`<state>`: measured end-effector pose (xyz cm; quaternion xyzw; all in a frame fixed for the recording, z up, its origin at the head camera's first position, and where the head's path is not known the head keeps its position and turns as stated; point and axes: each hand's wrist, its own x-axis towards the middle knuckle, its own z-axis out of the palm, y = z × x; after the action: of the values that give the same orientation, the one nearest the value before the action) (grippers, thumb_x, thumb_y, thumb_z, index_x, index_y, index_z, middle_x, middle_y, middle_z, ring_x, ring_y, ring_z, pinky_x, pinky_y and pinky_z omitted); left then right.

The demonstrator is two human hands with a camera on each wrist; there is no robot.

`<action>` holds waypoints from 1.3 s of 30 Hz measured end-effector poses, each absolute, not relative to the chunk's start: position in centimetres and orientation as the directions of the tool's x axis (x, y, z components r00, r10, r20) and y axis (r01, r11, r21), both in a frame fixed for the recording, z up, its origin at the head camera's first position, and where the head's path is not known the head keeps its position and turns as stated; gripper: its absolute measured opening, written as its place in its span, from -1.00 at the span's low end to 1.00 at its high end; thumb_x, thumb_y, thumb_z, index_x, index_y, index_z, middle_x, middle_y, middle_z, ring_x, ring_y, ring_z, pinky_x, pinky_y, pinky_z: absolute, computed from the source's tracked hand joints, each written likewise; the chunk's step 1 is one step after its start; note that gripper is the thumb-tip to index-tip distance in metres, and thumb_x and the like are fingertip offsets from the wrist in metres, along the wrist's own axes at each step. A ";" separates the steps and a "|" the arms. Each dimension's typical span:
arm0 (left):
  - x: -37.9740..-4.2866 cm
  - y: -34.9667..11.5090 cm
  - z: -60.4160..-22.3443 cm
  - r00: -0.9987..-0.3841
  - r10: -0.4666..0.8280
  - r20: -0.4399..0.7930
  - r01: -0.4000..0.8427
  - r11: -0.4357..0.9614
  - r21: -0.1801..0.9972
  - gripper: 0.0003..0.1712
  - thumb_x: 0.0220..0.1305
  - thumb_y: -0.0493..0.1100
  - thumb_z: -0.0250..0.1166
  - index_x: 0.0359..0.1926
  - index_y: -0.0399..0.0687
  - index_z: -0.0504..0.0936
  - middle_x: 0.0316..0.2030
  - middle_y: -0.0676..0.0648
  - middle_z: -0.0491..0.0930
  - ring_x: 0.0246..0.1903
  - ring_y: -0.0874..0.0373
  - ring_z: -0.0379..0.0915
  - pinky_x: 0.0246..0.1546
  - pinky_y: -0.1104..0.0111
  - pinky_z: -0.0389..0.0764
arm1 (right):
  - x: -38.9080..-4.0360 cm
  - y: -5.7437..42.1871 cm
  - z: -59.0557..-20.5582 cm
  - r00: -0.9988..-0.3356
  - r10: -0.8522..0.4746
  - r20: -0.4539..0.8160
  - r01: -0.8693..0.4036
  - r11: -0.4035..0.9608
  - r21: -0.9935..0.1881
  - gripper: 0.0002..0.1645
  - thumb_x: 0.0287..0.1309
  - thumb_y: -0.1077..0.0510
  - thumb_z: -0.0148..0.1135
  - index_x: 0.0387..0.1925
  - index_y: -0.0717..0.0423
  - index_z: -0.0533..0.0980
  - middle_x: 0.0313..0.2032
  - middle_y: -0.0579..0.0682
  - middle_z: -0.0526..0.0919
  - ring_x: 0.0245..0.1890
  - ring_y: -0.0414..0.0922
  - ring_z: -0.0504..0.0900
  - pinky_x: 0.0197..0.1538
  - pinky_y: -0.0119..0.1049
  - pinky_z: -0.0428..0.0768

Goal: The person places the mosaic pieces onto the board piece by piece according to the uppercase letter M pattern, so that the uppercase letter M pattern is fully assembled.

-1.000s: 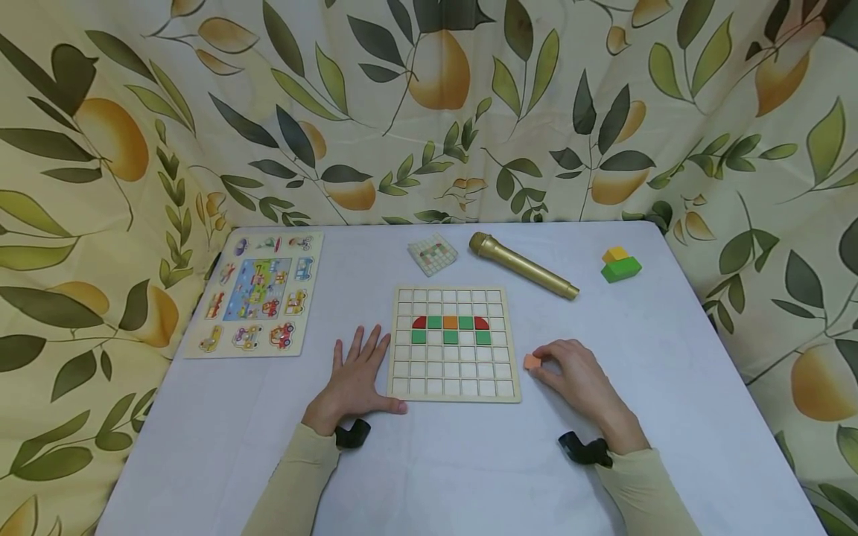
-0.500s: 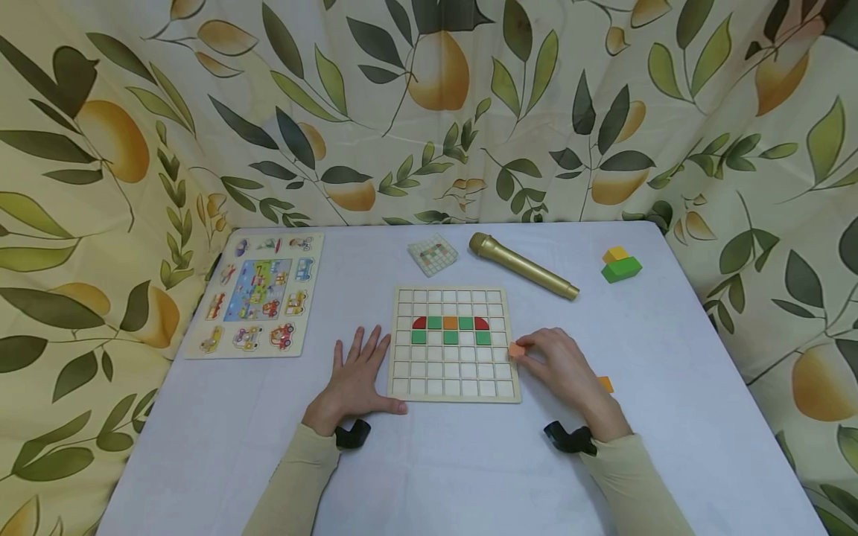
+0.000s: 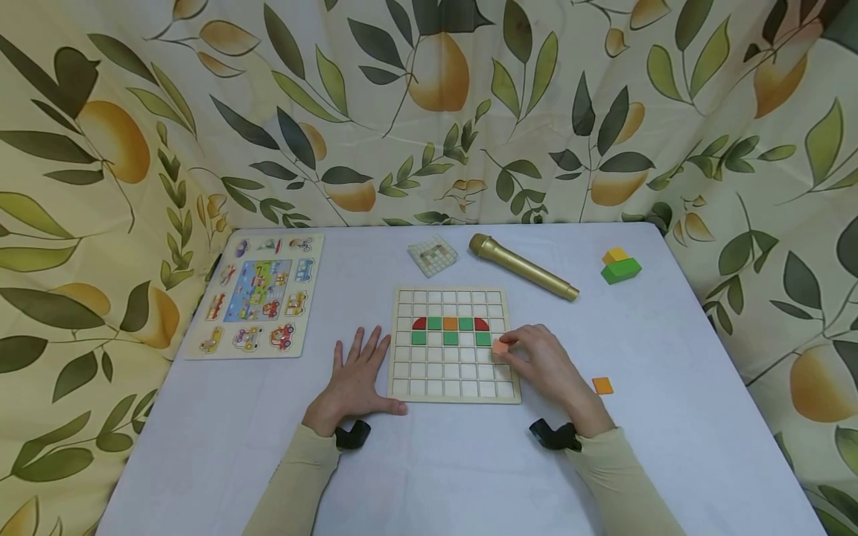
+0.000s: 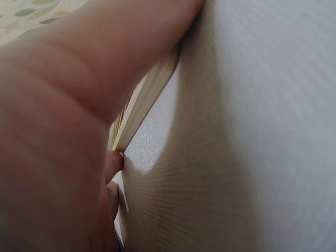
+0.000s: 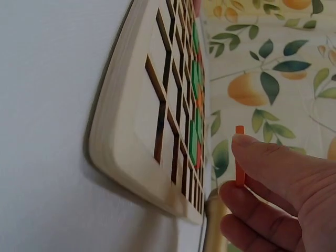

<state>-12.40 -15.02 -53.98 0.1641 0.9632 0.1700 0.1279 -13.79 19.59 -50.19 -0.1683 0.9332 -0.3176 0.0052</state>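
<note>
A wooden grid board point(image 3: 441, 380) lies mid-table, with red, green and orange tiles set in two of its rows. Between thumb and fingers my right hand point(image 3: 544, 365) pinches a small orange tile point(image 5: 240, 170), held above the board's right side. In the right wrist view the tile stands on edge, apart from the grid. My left hand point(image 3: 353, 380) lies flat with spread fingers at the board's left edge, its thumb along the near left corner. A loose orange tile point(image 3: 602, 385) rests on the tablecloth right of my right hand.
Behind the board lie a small pattern card point(image 3: 433, 256) and a gold microphone point(image 3: 523, 266). A green block point(image 3: 621, 271) and a yellow block point(image 3: 615, 255) sit at the back right. At the left is a vehicle puzzle board point(image 3: 311, 298). A patterned curtain point(image 3: 402, 171) encloses the table.
My right hand has moved left with the orange tile, from beside the board to over its right columns. The loose orange tile has come into sight. My left hand stays put.
</note>
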 end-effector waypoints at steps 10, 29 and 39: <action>-12.3 -15.0 -53.7 -0.913 0.361 -0.191 0.270 0.884 0.380 0.55 -0.34 0.62 0.38 0.54 -0.09 -0.03 0.53 -0.11 -0.25 0.46 -0.14 -0.58 0.29 -0.22 -0.48 | -14.1 17.8 -50.0 -0.937 -0.341 0.081 -0.319 0.734 -0.599 -0.67 0.12 0.04 0.45 -0.12 0.10 0.65 -0.11 -0.05 0.64 0.00 -0.04 0.45 0.10 -0.03 0.44; -12.5 -15.1 -53.9 -0.910 0.361 -0.203 0.268 0.887 0.376 0.56 -0.35 0.65 0.34 0.55 -0.06 -0.07 0.53 -0.07 -0.31 0.46 -0.12 -0.62 0.29 -0.20 -0.50 | -15.4 13.7 -50.6 -0.871 -0.463 0.162 -0.469 0.691 -0.550 -0.73 0.16 0.07 0.41 -0.14 0.11 0.68 -0.20 -0.10 0.66 -0.12 -0.10 0.48 -0.01 -0.13 0.45; -12.6 -15.2 -53.9 -0.904 0.368 -0.218 0.269 0.885 0.380 0.56 -0.33 0.66 0.33 0.55 -0.06 -0.08 0.53 -0.08 -0.33 0.46 -0.11 -0.63 0.28 -0.20 -0.53 | -16.2 11.7 -50.6 -0.848 -0.513 0.136 -0.504 0.698 -0.508 -0.73 0.19 0.02 0.38 -0.13 0.07 0.68 -0.20 -0.12 0.68 -0.19 -0.13 0.46 -0.04 -0.18 0.42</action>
<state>-12.58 -15.17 -53.93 0.1658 0.9602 0.1734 0.1433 -16.19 11.69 -50.64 -0.2759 0.9215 -0.2733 0.0079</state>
